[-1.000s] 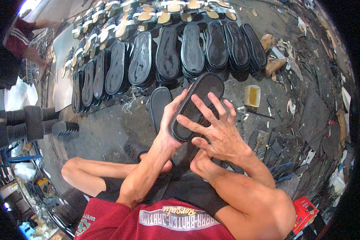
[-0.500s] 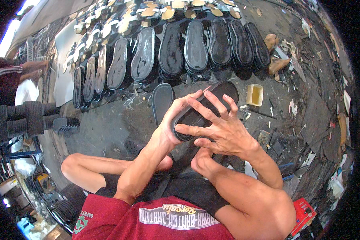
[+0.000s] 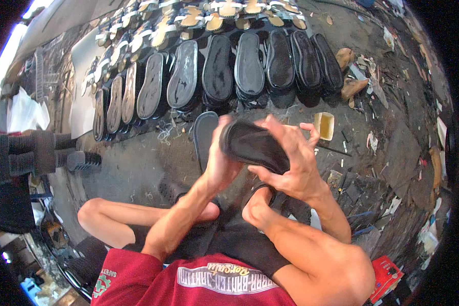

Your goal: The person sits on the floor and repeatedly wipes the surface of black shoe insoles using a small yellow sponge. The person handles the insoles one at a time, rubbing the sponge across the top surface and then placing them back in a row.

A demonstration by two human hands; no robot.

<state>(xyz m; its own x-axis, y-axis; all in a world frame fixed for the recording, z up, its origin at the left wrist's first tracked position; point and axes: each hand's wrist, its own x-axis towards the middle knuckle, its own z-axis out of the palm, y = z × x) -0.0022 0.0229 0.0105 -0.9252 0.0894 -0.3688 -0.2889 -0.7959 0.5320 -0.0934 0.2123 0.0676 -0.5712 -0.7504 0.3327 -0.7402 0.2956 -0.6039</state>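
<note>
Both hands hold one black shoe sole [image 3: 254, 145] in front of me, above my crossed legs. My left hand [image 3: 224, 162] grips its left end from beneath and the side. Around its right end curls my right hand [image 3: 297, 159], thumb on the near edge and fingers by the far edge; motion blurs some of them. The sole's dark upper face shines in places and slants down to the right. Just left of it, another dark sole [image 3: 205, 133] lies on the floor, partly hidden behind my left hand.
Stacks of black soles [image 3: 218, 69] stand in a row ahead. Beyond them are tan sandals with white straps [image 3: 228, 8]. A small tray of yellowish stuff [image 3: 324, 126] sits right, near wooden shoe lasts [image 3: 353, 87] and scraps. Black strap-like pieces [image 3: 23, 153] are at left.
The sole has turned, its right end swinging from far to near. My right hand has gone from spread fingers over its face to gripping its right end. A person's limb at far left is gone.
</note>
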